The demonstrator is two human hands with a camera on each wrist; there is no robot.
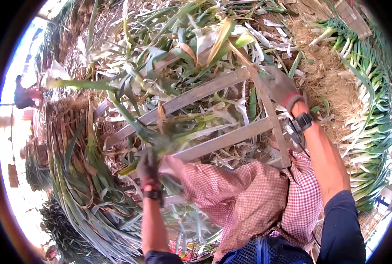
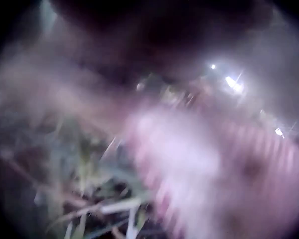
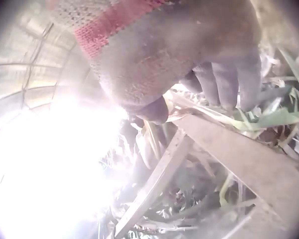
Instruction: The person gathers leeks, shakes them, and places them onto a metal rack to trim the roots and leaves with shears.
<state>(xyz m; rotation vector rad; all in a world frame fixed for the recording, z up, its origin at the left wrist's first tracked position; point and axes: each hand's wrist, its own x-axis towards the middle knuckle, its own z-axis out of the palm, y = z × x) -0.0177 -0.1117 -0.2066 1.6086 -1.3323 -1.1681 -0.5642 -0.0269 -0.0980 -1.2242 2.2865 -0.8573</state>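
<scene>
My gloved left hand [image 1: 148,166] is at the lower left of the head view, its fingers curled at the blurred end of a green leek [image 1: 136,125]. The leek's long leaves stretch up and left over a slatted frame [image 1: 205,90]. Blur hides the grip in the left wrist view. My gloved right hand [image 1: 278,86] is over the frame's upper right corner. In the right wrist view its fingers [image 3: 226,84] bend loosely downward, apart from the thumb. A pale leaf [image 3: 204,108] shows in the gap, close over the frame's corner.
Stripped leaves [image 1: 169,26] litter the ground ahead and under the frame. Trimmed leeks [image 1: 367,132] lie in a long row at right, roots inward. Untrimmed leeks [image 1: 68,163] are heaped at left. A checked cloth [image 1: 249,189] covers the lap.
</scene>
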